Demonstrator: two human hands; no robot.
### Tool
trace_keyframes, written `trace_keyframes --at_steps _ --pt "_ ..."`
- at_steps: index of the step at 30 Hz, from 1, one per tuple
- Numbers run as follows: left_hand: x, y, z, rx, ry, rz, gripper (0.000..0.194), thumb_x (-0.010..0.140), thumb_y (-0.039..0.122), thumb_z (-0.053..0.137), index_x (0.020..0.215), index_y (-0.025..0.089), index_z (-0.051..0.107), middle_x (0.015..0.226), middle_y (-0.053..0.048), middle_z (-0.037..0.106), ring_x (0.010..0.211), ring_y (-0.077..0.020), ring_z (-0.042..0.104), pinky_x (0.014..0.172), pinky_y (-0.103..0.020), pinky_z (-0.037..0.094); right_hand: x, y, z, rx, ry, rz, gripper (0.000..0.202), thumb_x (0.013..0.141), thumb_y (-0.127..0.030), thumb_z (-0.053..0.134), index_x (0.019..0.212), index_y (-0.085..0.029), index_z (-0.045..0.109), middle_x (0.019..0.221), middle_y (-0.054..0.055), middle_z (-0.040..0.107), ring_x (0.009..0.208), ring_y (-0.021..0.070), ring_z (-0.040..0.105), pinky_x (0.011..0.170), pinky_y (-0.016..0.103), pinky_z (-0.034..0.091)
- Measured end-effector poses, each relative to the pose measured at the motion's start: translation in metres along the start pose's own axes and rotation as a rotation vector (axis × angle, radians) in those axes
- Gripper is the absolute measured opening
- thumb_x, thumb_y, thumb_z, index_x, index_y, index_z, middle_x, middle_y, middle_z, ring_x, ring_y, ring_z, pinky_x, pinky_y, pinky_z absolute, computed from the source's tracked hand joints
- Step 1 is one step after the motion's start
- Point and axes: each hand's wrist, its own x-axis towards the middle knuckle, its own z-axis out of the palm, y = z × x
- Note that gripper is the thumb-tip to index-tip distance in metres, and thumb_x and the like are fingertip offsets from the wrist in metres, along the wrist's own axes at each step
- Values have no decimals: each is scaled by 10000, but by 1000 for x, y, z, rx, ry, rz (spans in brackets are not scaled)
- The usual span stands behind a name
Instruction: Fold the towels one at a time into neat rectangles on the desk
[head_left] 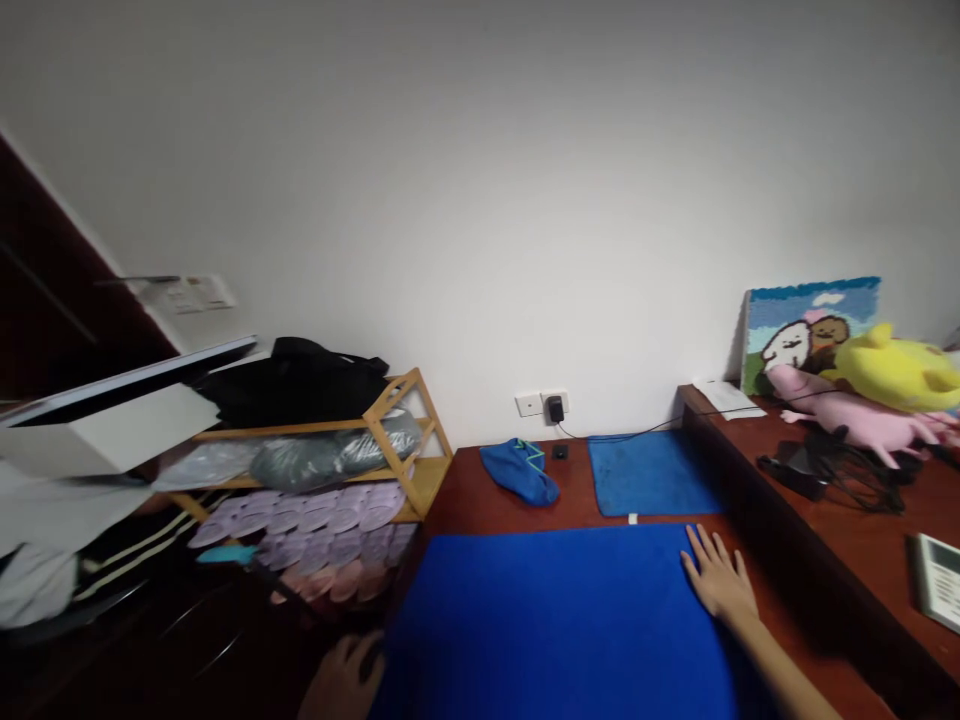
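Note:
A large blue cloth (pixel 562 620) lies spread flat over the reddish-brown desk. My right hand (pixel 720 580) rests on its far right corner, palm down and fingers spread, with some of the hand past the cloth onto the wood. At the lower left, my left hand (pixel 345 675) is dim and blurred beside the cloth's left edge. Its fingers are bent, with a gap between them, and nothing shows in them; whether they touch the cloth I cannot tell. Behind the cloth are a smaller blue towel (pixel 652 475) and a crumpled blue cloth (pixel 517 470) with green trim.
A raised desk section (pixel 862 520) at right bears plush toys (pixel 892 370), a dog picture (pixel 814 320), cables (pixel 862 475) and a calculator-like device (pixel 941 580). A black plug (pixel 555 408) sits in the wall socket. Left stands a wooden rack (pixel 412 450) with slippers (pixel 315 510).

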Motion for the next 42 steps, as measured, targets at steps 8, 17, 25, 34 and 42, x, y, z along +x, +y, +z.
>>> trace_keyframes --at_steps 8,17,25,34,42 --pt "105 81 65 44 -32 355 495 999 457 402 1419 277 593 1533 -58 563 1426 -255 489 1194 -457 391 1 14 19 27 48 -17 779 937 -594 164 1633 -246 202 1699 -21 189 1574 259 116 1269 549 90" --pt "114 65 108 81 -7 251 577 1029 552 333 1553 321 401 1669 -84 347 1542 -299 292 1232 -527 288 12 27 11 -13 28 32 757 910 -523 239 1599 -223 328 1676 3 269 1563 282 156 1261 582 119" --pt "117 68 110 32 12 229 632 1011 575 354 1570 281 377 1677 -99 325 1546 -300 282 1242 -501 268 -39 -212 -9 148 39 -435 695 1018 -542 201 1609 -189 297 1664 39 280 1557 249 196 1279 492 131" --pt "123 66 118 2 47 213 633 997 569 374 1559 278 401 1662 -96 361 1538 -297 305 1241 -507 266 -16 -153 4 83 -18 -263 689 1017 -575 218 1620 -242 242 1678 0 232 1565 234 155 1277 505 113" --pt "127 67 120 -18 63 191 625 975 546 418 1538 273 440 1659 -97 367 1534 -297 314 1245 -508 254 23 20 -4 10 -12 26 733 996 -544 158 1637 -188 152 1698 30 190 1568 226 129 1274 503 146"
